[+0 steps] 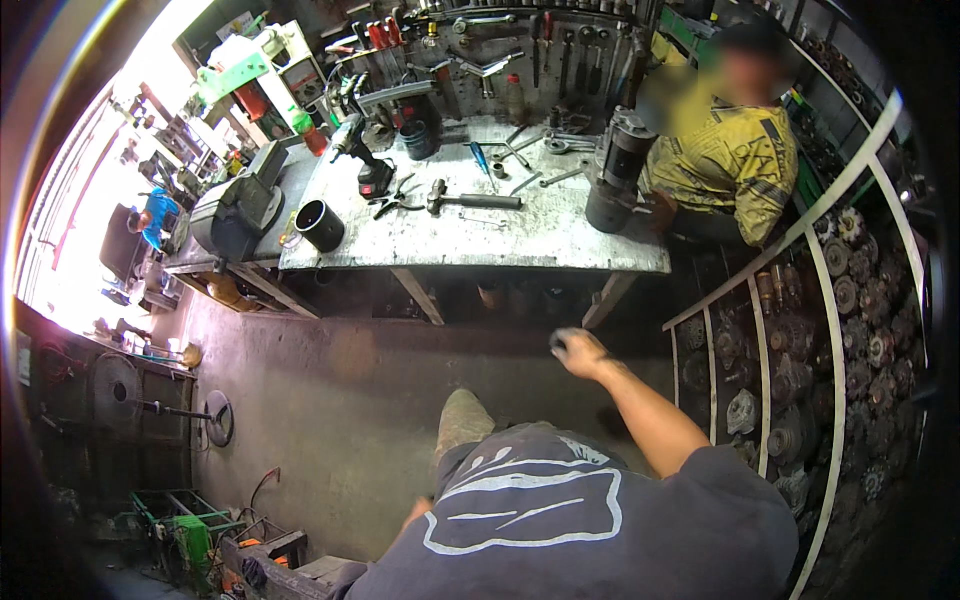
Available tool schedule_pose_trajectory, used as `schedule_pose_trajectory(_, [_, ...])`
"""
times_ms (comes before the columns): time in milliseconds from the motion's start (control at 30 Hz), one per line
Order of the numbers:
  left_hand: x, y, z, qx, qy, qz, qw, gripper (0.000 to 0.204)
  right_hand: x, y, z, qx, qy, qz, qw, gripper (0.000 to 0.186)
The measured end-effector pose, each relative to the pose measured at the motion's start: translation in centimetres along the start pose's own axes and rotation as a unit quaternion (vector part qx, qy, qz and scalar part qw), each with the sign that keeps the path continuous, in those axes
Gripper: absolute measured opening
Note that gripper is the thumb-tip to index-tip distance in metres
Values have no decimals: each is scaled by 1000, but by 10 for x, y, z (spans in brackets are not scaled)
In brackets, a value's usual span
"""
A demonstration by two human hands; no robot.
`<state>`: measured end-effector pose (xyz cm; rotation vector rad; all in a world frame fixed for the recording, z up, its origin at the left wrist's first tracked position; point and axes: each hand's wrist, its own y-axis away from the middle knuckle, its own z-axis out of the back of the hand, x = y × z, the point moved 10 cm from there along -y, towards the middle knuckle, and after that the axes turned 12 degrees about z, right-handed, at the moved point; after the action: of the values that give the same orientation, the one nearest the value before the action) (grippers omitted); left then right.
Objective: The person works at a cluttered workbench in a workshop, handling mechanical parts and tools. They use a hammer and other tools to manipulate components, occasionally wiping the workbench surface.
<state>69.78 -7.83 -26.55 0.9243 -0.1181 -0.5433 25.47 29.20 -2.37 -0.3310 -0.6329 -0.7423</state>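
My right hand (pixel 578 352) is out over the floor in front of the workbench (pixel 465 245), its fingers curled round a small dark object I cannot make out. My left hand (pixel 415 514) shows only slightly beside my grey shirt, its fingers hidden. On the bench lie a hammer (pixel 470 200), pliers (pixel 388 208), wrenches (pixel 557 178), a black cylinder (pixel 318 225) and a cordless drill (pixel 372 175). A dark motor-like assembly (pixel 618 170) stands upright at the right end.
A co-worker in yellow (pixel 725 165) is at the bench's right end. Another person in blue (pixel 155 215) is far left. A shelf rack (pixel 815 380) of metal parts lines the right side. A pedestal fan (pixel 117 390) and a green-framed trolley (pixel 180 535) stand left.
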Motion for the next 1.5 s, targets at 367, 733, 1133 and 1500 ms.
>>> schedule_pose_trajectory(367, [-269,-90,341,-164,196,-187,948,40,0,-301,29,-105,151,-42,982,31])
schedule_pose_trajectory(733, [-345,-139,407,-56,72,-267,959,35,-40,-347,2,45,218,-150,963,28])
schedule_pose_trajectory(1133, [-395,-112,434,-79,63,-268,958,31,-33,-333,15,21,69,-143,987,32])
schedule_pose_trajectory(1500, [-438,-80,438,-79,61,-290,952,34,-166,-341,128,-52,122,-299,945,36])
